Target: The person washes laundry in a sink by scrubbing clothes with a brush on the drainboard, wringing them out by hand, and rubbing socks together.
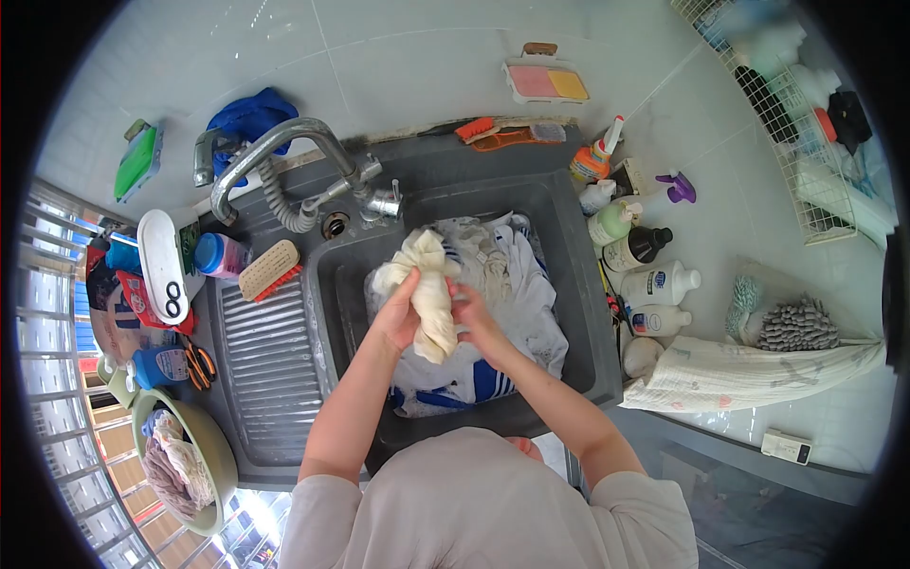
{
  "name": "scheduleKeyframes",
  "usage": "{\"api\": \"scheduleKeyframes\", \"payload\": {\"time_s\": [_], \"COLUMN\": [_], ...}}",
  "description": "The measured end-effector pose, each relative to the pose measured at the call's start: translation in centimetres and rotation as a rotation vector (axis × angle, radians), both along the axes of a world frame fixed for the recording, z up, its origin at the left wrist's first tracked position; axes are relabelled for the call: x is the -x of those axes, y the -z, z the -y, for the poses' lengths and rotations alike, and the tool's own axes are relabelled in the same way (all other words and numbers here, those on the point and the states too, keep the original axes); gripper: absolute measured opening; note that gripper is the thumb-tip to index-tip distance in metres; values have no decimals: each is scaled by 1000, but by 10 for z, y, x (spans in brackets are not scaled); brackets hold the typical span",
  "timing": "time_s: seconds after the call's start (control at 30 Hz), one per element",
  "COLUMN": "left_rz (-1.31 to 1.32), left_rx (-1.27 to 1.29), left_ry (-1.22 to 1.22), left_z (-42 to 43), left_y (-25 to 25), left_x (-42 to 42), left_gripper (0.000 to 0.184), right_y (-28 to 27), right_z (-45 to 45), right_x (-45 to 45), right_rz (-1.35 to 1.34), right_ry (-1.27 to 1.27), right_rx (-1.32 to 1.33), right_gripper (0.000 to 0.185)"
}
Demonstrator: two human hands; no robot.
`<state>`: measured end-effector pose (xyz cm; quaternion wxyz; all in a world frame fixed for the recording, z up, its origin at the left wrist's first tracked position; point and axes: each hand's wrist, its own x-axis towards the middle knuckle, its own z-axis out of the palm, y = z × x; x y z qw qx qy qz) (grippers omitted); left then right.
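Observation:
A cream cloth (432, 308), twisted into a thick roll, is held up over the dark grey sink (346, 284). My left hand (402, 311) is closed round its left side. Close against its right side is my right hand (477, 321), with the fingers curved and partly apart; whether they grip the cloth is hard to tell. Below both hands, white clothes (526, 303) with blue stripes lie in the sink among suds. The chrome faucet (284, 133) arches at the sink's upper left, its spout turned away from the cloth.
Left of the sink are a ribbed drainboard (270, 370), a wooden brush (269, 269) and orange-handled scissors (200, 364). A green basin (227, 465) holds clothes at lower left. Bottles, including a white one (661, 283), line the right edge. Orange brushes (517, 138) lie behind the sink.

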<state>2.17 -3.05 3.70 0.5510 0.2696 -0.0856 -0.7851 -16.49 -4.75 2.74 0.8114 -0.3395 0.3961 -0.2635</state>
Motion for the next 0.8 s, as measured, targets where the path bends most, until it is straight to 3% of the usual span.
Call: {"api": "scheduleKeyframes", "payload": {"time_s": [0.03,0.1,0.13,0.17,0.2,0.27,0.3,0.33,0.37,0.43,0.47,0.5,0.53,0.57,0.6,0.63,0.7,0.73,0.77,0.8], "left_rz": [3,-213,-271,-272,-471,-936,-931,-847,-761,-685,-540,-394,-221,-220,207,638,747,953,1158,1159], "left_rx": [-1,-181,-185,-186,-169,-167,-169,-76,15,27,7,-9,-76,-74,-18,39,-30,-4,23,24], "left_ry": [1,-95,-82,-65,-8,126,132,219,302,351,438,524,525,523,591,640,582,557,527,527], "left_z": [-5,-15,-21,-28,-36,-46,-50,-54,-57,-59,-58,-57,-57,-52,-43,-38,-34,-32,-30,-29], "left_y": [-3,-9,-9,-11,-17,-37,-44,-50,-57,-69,-76,-83,-91,-93,-95,-97,-69,-51,-33,-16], "left_x": [1,10,16,23,30,48,50,51,49,36,28,20,11,10,10,11,21,23,25,30], "left_gripper": [64,64,69,69,74,85,85,85,85,87,88,88,78,78,70,63,60,63,66,66], "right_y": [8,15,16,18,16,13,11,-4,-4,0,-64,-75,-82,-89,-98,-92,-63,-50,-36,-23], "right_z": [0,-2,-5,-5,-3,10,21,33,42,52,49,55,63,67,65,67,70,69,65,61], "right_x": [8,23,24,21,18,13,7,-3,3,24,16,15,14,13,4,4,3,1,-2,-5], "right_rz": [3,-83,-89,-313,-548,-486,-404,-98,-93,125,-61,-58,-157,-263,-272,-267,-357,-354,-555,-751], "right_ry": [1,162,177,143,93,246,389,595,600,83,95,95,7,-94,-14,-13,-334,-332,-501,-666], "right_rx": [-1,407,405,892,1375,1493,1608,1695,1693,991,1294,1295,1718,2137,2241,2246,2320,2323,2226,2106], "right_gripper": [85,112,112,115,117,119,121,107,107,78,46,46,47,49,46,46,31,31,27,23]}}
